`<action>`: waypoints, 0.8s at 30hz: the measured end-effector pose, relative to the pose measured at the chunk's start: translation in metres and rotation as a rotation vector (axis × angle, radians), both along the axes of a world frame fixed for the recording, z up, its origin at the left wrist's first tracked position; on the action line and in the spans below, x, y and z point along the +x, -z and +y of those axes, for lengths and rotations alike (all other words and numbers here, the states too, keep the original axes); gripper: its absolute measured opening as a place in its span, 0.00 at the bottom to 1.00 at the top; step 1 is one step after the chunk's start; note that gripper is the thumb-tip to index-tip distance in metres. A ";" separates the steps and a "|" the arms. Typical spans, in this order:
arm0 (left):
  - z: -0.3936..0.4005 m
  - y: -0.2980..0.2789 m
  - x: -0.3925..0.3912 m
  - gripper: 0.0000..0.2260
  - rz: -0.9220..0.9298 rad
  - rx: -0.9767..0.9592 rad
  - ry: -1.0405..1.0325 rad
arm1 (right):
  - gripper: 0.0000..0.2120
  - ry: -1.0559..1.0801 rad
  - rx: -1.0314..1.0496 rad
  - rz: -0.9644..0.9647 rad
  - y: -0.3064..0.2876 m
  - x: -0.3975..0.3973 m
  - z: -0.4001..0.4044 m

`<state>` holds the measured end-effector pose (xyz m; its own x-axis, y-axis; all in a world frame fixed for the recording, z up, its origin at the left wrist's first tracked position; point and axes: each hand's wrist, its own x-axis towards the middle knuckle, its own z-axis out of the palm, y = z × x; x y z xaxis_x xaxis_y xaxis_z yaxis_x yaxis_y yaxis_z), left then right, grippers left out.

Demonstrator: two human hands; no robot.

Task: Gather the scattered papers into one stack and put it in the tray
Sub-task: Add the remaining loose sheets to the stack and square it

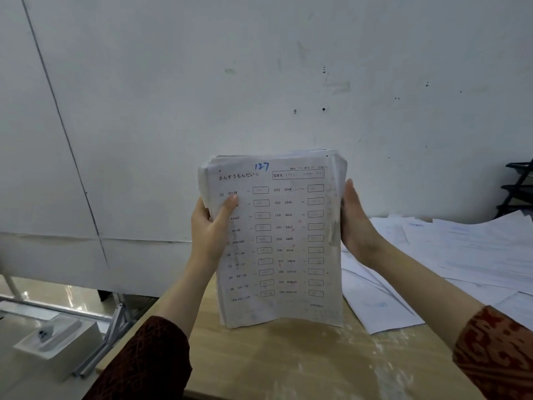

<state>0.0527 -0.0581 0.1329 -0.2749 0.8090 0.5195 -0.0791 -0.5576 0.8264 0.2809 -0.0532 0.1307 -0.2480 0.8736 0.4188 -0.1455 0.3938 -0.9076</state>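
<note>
White stack (274,241) stands upright on my wooden tabletop's (288,359) near-left part, my left hand (212,226) gripping its left edge, right hand (353,220) pressed flat against its right; loose papers (461,255) cover the right side.

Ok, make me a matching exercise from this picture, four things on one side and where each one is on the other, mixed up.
Things:
1. thick stack of white printed worksheets
2. loose white sheets of paper
3. black tiered tray rack
4. small white box

Places:
A. far right edge, against the wall
B. lower left, below the table level
C. held upright between left hand and right hand
D. spread over the right part of the light wooden table

Pairs: 1-C, 2-D, 3-A, 4-B
</note>
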 end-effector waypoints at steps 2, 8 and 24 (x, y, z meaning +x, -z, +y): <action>0.000 0.003 0.001 0.16 0.008 0.007 -0.016 | 0.28 0.102 0.012 -0.101 0.010 0.001 0.003; -0.001 0.024 -0.003 0.20 0.015 -0.004 0.029 | 0.26 0.120 -0.073 -0.130 0.038 0.008 0.006; 0.000 0.064 0.006 0.12 0.180 -0.096 0.043 | 0.17 0.408 -0.034 -0.105 0.093 -0.001 0.008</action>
<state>0.0585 -0.0578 0.0687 -0.1486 0.8664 0.4767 0.0524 -0.4744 0.8787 0.2796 -0.0450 0.0374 0.0814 0.9217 0.3793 0.1103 0.3699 -0.9225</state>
